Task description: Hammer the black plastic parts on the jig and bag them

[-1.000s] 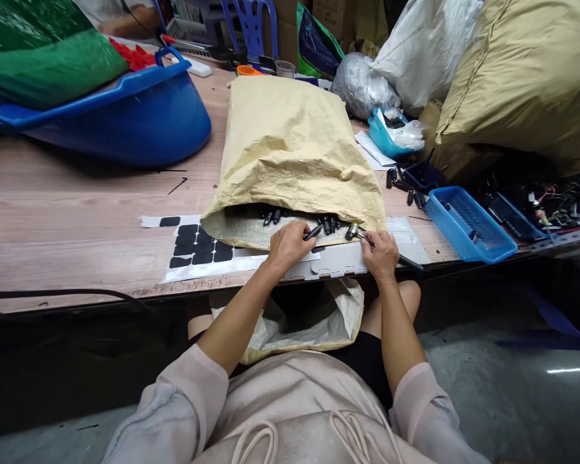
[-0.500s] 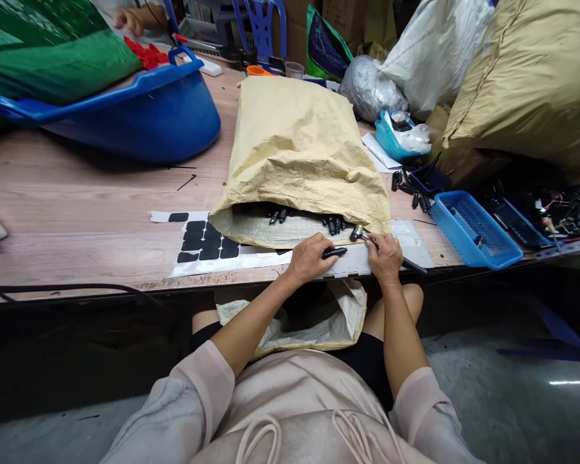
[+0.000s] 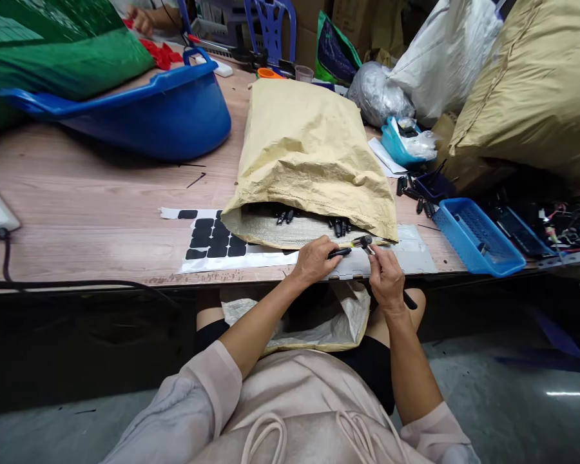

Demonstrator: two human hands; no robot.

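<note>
A: In the head view, what does the left hand (image 3: 313, 261) have?

B: Its fingers are curled around a slim black piece (image 3: 339, 252), just below the middle of the frame. One end of the piece sticks out to the right, over the pale board (image 3: 418, 254) at the table's front edge.

A: And the right hand (image 3: 386, 278)?

B: Right beside it, with thumb and fingers pinched closed on a hammer (image 3: 365, 241). The metal head tilts up near the black piece, and the dark end of the handle shows below the hand. I can't tell if head and piece touch.

A: What lies above the hands?

B: A tan sack (image 3: 309, 135) in the centre, its mouth facing the hands, with more black parts (image 3: 339, 227) inside the opening. Left of the hands is a white sheet with black patches (image 3: 215, 240).

A: Further out?

B: A blue basket (image 3: 483, 259) at the right, a big blue tub (image 3: 159, 129) at the upper left, and another person's hand (image 3: 142, 20) beyond it.
</note>
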